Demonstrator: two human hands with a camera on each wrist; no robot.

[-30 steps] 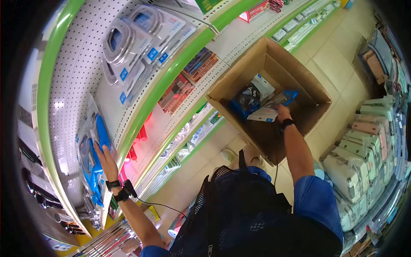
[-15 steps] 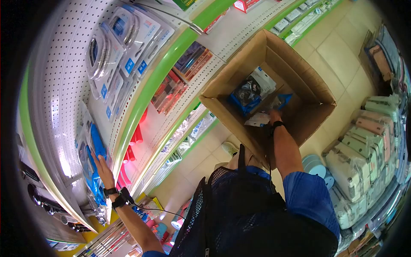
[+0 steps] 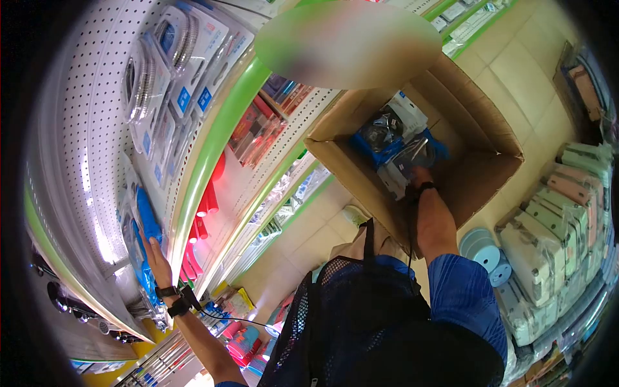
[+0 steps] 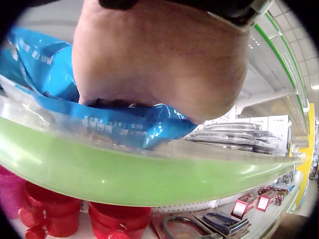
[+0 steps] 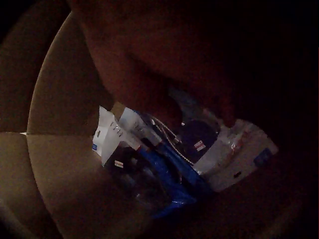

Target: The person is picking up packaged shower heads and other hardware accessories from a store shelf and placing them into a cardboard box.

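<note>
My left hand [image 3: 157, 261] lies on a row of blue plastic packages [image 3: 143, 226] on the shelf, fingers stretched out along them. In the left wrist view the wrist covers part of the blue wrapping [image 4: 119, 122]. My right hand [image 3: 422, 175] reaches down into an open cardboard box [image 3: 477, 122]. Its thumb and fingers grip a clear plastic package [image 5: 207, 144] with a white card end and a dark round item inside. Beside that, another package [image 3: 383, 129] with blue wrapping and a white card lies in the box. The right wrist view is dark, so the fingertips are partly hidden.
Hoses in blister packs [image 3: 174, 77] stand on the shelf to the left. A green shelf edge [image 3: 219, 145] runs between the hands, with red items [image 3: 209, 200] below. Wrapped cases [image 3: 535, 251] and blue round containers [image 3: 480, 247] stand at the right. A blurred patch covers the top middle.
The clear package and my right hand have shifted lower in the box, and the package now overlaps the one beside it. The left hand stays on the blue packages. The view has tilted slightly.
</note>
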